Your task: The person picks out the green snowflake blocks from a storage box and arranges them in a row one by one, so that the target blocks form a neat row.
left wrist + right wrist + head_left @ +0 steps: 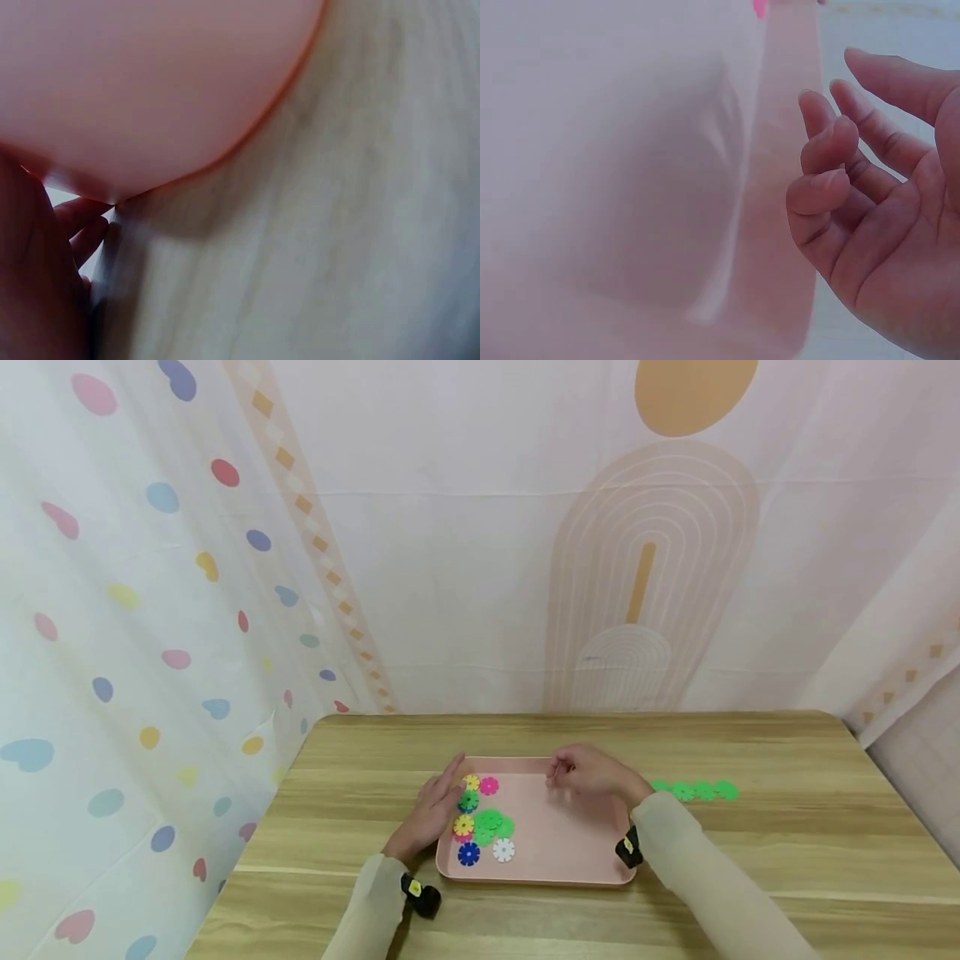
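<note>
A pink tray [566,852] lies on the wooden table. At its left side are flower-shaped disc pieces: a white disc [504,850], a dark blue disc [468,854], a pink disc [489,786], a yellow disc [463,824] and overlapping green discs [489,821]. My left hand [431,814] rests along the tray's left edge with its fingers extended. Over the far right part of the tray is my right hand [592,770]. In the right wrist view its fingers [817,196] are loosely bent, thumb apart, holding nothing.
A row of joined green discs [703,791] lies on the table [787,860] right of the tray, partly behind the right forearm. A patterned curtain [465,568] hangs behind the table's far edge and along the left.
</note>
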The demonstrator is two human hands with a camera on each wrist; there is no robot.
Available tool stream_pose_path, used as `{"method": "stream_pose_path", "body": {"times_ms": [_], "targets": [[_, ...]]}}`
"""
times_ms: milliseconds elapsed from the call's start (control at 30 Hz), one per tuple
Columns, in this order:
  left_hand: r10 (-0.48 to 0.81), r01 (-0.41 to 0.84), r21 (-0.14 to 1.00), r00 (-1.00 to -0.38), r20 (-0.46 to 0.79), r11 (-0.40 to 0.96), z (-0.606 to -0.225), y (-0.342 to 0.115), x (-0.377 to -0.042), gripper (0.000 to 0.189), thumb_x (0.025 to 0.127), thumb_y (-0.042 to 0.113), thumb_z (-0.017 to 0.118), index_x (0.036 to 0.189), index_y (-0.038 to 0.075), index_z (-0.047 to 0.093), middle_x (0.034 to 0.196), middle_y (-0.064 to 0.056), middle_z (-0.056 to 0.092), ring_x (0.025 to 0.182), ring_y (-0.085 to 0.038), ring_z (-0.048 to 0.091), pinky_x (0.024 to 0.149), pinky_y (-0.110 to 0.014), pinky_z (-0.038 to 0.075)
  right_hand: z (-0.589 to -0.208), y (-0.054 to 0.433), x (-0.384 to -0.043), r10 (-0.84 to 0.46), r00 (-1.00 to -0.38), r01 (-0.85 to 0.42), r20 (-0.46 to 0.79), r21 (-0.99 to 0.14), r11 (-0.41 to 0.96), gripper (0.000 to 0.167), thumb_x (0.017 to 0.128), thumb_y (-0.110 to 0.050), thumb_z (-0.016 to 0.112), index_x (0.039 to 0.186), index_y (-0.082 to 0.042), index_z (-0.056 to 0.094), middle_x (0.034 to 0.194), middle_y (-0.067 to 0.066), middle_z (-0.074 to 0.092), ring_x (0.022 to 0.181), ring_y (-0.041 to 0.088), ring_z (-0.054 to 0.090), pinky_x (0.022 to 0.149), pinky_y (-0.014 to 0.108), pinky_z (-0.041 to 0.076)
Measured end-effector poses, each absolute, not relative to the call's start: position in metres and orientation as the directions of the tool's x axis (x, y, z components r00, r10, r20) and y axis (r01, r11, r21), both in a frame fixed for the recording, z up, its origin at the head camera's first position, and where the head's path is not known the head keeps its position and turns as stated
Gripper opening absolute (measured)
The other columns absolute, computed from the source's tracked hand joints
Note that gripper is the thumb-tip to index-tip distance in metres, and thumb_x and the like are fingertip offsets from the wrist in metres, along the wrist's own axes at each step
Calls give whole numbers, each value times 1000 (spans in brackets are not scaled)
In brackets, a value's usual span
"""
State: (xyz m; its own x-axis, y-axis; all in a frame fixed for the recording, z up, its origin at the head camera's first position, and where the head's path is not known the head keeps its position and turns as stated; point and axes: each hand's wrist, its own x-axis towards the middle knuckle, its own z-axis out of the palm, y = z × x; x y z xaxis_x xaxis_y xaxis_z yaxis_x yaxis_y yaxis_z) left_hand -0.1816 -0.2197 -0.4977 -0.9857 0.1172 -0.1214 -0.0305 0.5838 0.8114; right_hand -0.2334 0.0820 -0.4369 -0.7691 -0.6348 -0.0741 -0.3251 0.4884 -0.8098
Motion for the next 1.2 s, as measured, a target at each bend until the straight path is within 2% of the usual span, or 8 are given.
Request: {"method": "stream_pose_path", "body": {"times_ms": [167,333,567,767,867,1067,1200], "targets": [[122,-24,814,-986,-116,580,-497,-220,-182,56,107,40,34,159,35,15,163,-12,19,148,-40,13,111,-74,11,-440,64,-232,-646,-750,-282,-144,-813,509,5,91,-3,62,95,-4,66,83,2,64,67,16,57,60,24,46],[122,-29,818,-985,-121,574,-496,-220,-181,56,107,42,34,159,37,15,162,-13,20,148,-39,13,112,-73,10,-439,47,-227,-679,-711,-274,-181,-819,505,4,91,-2,64,95,-3,65,85,1,61,72,14,51,64,25,42],[108,-80,832,-980,-165,548,-496,-220,-180,56,106,43,35,158,42,16,161,-13,18,146,-38,14,112,-74,10,-446,23,-224,-669,-712,-260,-213,-805,533,12,87,-3,71,97,-7,66,86,2,59,75,15,53,64,25,46],[94,-117,847,-977,-192,518,-496,-219,-180,54,105,44,35,156,46,17,160,-13,17,146,-38,15,112,-74,11,-451,8,-222,-731,-662,-337,-166,-806,487,16,87,4,68,99,-5,67,91,3,62,79,15,55,71,26,48],[97,-102,845,-979,-179,524,-496,-219,-180,55,106,44,35,157,43,16,161,-14,17,146,-39,14,110,-75,11,-452,3,-221,-758,-636,-355,-143,-819,452,18,86,6,67,101,-4,67,92,5,64,79,16,54,72,26,48],[103,-90,842,-980,-169,533,-496,-219,-180,55,106,43,35,158,42,16,161,-14,17,147,-39,12,111,-75,10,-457,-2,-221,-741,-649,-303,-173,-835,460,18,88,1,70,105,-3,66,88,4,58,76,17,50,70,25,44],[101,-95,841,-979,-175,532,-497,-219,-181,55,105,45,35,157,44,16,161,-14,17,146,-39,14,110,-75,11,-461,-2,-222,-715,-667,-278,-210,-820,500,19,88,-5,73,105,-9,69,84,1,56,78,16,49,72,27,42]]}}
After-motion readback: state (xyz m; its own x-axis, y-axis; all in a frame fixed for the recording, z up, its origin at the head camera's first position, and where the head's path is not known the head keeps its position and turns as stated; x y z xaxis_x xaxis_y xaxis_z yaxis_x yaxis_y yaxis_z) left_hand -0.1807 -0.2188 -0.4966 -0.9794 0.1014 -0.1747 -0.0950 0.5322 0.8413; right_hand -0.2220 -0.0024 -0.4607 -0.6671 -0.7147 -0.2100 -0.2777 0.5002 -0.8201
